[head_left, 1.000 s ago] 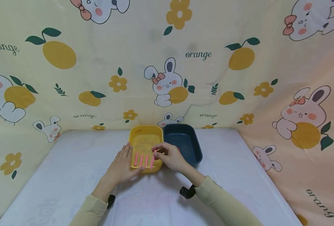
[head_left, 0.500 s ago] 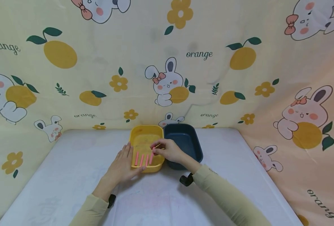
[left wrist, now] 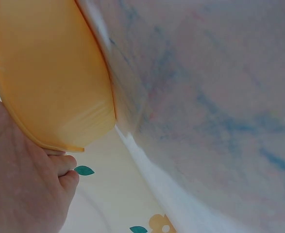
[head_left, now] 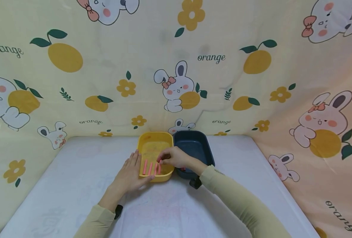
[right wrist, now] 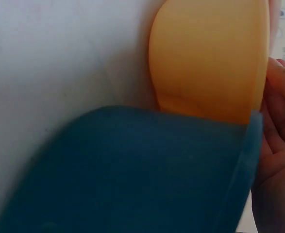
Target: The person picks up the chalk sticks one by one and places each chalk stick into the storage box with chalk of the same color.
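Observation:
A shallow yellow tray [head_left: 154, 146] stands on the table. Three pink sticks [head_left: 145, 167] lie side by side near its front end. My left hand [head_left: 129, 174] rests along the tray's left side, fingers straight, with the thumb at the front rim. Over the front right part of the tray, my right hand [head_left: 176, 157] pinches the upper end of another pink stick [head_left: 159, 170], just right of the row. The left wrist view shows the yellow tray's outer wall [left wrist: 55, 77] beside the left hand. In the right wrist view, the pinched stick is mostly hidden behind the trays.
A dark blue tray [head_left: 192, 145] stands against the yellow one's right side, under my right wrist. Something small and red [head_left: 183, 169] shows inside it, partly covered. The white tabletop [head_left: 164, 211] extends in front, and a printed cloth [head_left: 146, 49] hangs behind.
My right hand, holding its pink stick, has moved left from the tray's right edge and closer to the row. The left hand has stayed on the tray.

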Tool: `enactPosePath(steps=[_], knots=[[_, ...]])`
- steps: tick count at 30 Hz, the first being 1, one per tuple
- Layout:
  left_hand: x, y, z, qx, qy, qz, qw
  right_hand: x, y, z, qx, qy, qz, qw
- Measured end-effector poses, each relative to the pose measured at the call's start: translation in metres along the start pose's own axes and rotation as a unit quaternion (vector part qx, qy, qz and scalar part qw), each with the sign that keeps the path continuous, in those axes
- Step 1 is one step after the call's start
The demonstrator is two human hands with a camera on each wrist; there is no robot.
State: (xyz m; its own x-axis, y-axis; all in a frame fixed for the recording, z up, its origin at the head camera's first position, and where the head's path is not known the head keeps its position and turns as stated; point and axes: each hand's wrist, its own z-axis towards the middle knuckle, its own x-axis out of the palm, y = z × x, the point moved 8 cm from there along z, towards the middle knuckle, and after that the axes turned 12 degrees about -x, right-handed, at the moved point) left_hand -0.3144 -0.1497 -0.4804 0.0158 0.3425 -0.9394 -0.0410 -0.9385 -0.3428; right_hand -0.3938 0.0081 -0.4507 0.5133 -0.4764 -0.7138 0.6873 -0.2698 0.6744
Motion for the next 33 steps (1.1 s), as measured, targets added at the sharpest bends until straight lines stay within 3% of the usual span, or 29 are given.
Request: enactPosePath(steps=[14,24,33], knots=[[0.004,0.0,0.002,-0.015,0.014,0.0,0.9998,-0.001,-0.009,0.009,0.022,0.063,-0.075,0.995],[0.004,0.0,0.002,-0.02,0.022,0.008,0.9995,0.002,-0.017,0.017,-0.003,0.124,-0.143,0.982],[0.002,0.0,0.002,-0.017,0.015,0.006,0.9997,0.008,-0.016,0.025,-0.01,0.158,-0.162,0.974]])
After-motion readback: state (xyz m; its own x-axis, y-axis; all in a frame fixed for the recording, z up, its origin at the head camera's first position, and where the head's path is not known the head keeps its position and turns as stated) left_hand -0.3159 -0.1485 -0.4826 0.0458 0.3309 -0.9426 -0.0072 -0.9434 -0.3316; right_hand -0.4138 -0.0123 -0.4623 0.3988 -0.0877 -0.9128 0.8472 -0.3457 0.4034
